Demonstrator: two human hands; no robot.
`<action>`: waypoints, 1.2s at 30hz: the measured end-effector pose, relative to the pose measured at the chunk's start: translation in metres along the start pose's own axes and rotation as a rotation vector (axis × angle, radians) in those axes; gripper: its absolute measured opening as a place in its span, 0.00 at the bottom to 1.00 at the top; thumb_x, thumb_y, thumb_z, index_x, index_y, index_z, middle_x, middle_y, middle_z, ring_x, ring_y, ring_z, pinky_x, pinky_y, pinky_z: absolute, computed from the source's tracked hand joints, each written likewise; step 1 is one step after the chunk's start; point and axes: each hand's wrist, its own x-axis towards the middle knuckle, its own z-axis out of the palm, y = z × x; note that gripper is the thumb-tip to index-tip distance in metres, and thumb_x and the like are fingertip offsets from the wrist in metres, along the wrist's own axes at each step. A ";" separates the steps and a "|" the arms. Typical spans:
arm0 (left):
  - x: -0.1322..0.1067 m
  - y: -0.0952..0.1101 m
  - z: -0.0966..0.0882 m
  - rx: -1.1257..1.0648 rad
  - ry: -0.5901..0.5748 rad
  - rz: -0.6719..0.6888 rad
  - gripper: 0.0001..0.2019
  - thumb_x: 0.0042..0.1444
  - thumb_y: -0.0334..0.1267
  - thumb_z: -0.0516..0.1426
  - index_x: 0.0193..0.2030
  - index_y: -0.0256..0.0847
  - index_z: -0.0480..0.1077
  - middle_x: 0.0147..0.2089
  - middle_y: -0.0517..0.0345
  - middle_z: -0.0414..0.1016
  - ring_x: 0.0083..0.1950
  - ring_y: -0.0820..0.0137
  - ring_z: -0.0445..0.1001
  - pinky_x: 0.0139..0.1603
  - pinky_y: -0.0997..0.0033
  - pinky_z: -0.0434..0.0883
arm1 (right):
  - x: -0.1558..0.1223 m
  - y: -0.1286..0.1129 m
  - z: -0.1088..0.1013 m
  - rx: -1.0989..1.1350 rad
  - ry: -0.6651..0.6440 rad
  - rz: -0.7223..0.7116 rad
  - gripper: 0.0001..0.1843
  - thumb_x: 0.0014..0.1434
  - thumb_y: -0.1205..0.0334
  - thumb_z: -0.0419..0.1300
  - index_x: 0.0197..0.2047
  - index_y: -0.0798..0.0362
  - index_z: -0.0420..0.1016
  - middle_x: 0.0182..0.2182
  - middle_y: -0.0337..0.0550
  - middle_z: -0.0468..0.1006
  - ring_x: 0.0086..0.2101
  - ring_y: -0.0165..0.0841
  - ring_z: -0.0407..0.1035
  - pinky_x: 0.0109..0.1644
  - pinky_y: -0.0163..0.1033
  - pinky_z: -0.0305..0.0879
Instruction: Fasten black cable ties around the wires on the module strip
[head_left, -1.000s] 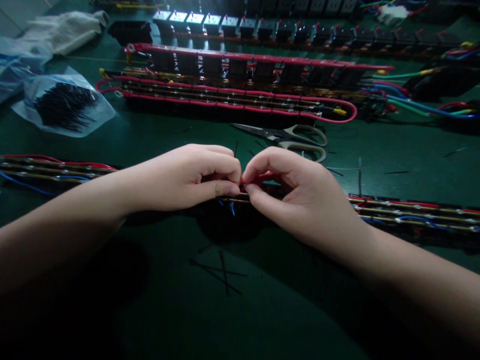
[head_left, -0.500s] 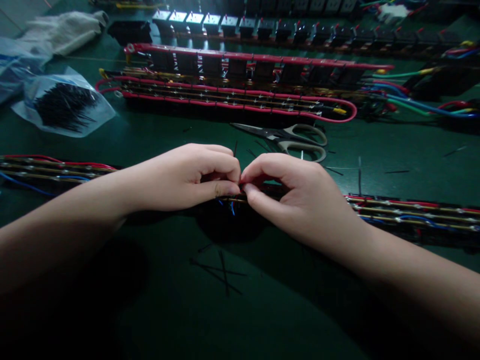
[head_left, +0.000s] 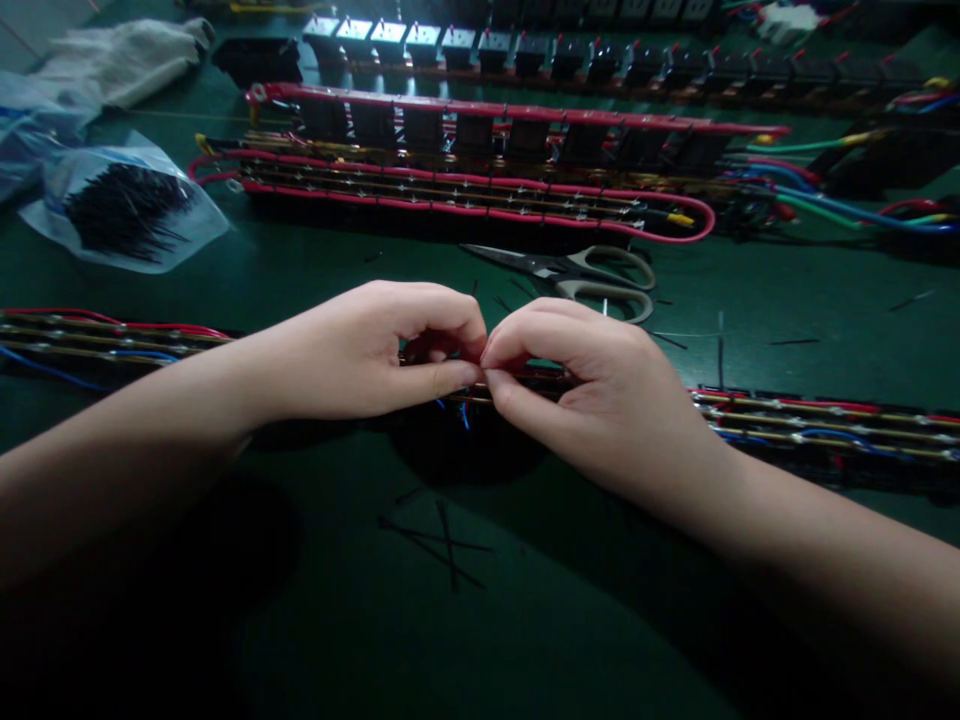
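Note:
A long wired socket strip (head_left: 825, 425) with red, blue and brass lines lies across the green mat in front of me. My left hand (head_left: 367, 350) and my right hand (head_left: 592, 385) meet over its middle, fingertips touching. Both pinch something small at the strip's wires. What sits between the fingers is hidden. The strip's left end (head_left: 97, 335) shows beyond my left wrist.
Grey-handled scissors (head_left: 585, 272) lie just behind my hands. Further back are more wired strips (head_left: 465, 190) and a row of black sockets (head_left: 525, 50). A clear bag of black ties (head_left: 124, 205) and a white cloth (head_left: 112, 60) sit at the far left. Loose black ties (head_left: 442, 540) lie near me.
Both hands stayed at the strip's middle. The fingers shifted slightly, and the black tie end that stood up between the hands no longer shows.

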 end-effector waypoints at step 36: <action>-0.002 0.003 -0.001 0.034 -0.042 0.020 0.06 0.61 0.36 0.55 0.40 0.40 0.73 0.35 0.62 0.76 0.34 0.76 0.71 0.34 0.78 0.65 | -0.004 0.000 0.002 0.032 0.111 -0.001 0.07 0.55 0.75 0.58 0.30 0.55 0.74 0.31 0.41 0.74 0.33 0.32 0.68 0.36 0.39 0.65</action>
